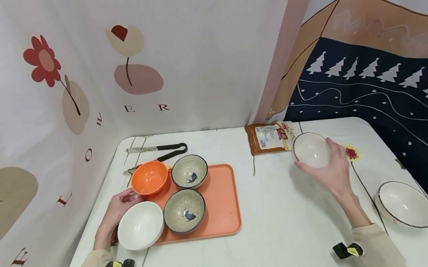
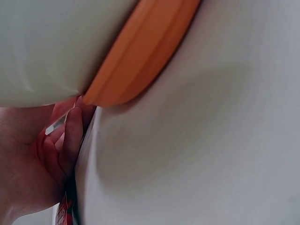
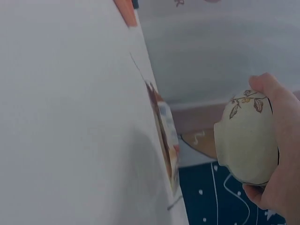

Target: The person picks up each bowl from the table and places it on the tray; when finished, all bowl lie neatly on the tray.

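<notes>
My right hand [image 1: 331, 164] grips a small cream bowl [image 1: 312, 150] by its rim, thumb on one side and fingers on the other. In the right wrist view the bowl [image 3: 248, 140] is held above the table, leaf pattern on its outside. My left hand [image 1: 120, 210] lies at the left side of the orange tray [image 1: 221, 200], between an orange bowl [image 1: 149, 178] and a white bowl [image 1: 140, 225]. Its fingers [image 2: 71, 136] are loosely curled beside the tray's edge, partly hidden by the white bowl. Two speckled bowls with blue fish, one [image 1: 189, 172] behind the other [image 1: 184, 211], stand on the tray.
A larger cream bowl [image 1: 406, 204] with a dark rim stands at the table's right side. A brown packet [image 1: 269, 138] lies at the back. Black-handled tongs [image 1: 170, 147] lie behind the tray. Part of a red and green package [image 2: 68, 211] shows beneath my left hand.
</notes>
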`<state>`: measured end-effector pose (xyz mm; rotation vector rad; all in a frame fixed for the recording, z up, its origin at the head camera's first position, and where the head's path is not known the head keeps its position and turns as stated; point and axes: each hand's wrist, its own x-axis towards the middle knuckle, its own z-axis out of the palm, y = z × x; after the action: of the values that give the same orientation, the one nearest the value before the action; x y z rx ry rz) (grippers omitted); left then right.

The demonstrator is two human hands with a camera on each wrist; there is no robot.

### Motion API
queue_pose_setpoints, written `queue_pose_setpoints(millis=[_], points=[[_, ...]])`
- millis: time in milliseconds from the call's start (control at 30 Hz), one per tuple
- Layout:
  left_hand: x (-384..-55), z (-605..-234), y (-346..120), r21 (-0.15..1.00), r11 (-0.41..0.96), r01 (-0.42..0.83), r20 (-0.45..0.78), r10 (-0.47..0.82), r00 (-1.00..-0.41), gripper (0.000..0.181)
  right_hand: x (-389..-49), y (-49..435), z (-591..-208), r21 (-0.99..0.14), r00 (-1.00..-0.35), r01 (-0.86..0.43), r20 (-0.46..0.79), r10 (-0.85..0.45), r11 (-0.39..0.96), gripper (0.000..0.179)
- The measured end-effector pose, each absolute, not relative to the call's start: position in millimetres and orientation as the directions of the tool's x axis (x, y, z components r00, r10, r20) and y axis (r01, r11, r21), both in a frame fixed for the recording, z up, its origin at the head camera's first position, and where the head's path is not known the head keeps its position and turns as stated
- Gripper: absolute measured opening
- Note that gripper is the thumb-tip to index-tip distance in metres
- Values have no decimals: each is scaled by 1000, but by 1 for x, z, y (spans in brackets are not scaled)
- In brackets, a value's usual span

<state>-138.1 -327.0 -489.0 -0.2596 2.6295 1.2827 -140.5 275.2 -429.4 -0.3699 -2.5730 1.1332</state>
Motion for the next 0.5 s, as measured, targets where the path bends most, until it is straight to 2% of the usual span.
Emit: queue_pose_setpoints(millis=[500], points=[[-137, -487, -325, 748, 614, -252, -257, -83, -963, 62, -142, 197, -456, -772, -982, -86, 173, 78, 630, 117]])
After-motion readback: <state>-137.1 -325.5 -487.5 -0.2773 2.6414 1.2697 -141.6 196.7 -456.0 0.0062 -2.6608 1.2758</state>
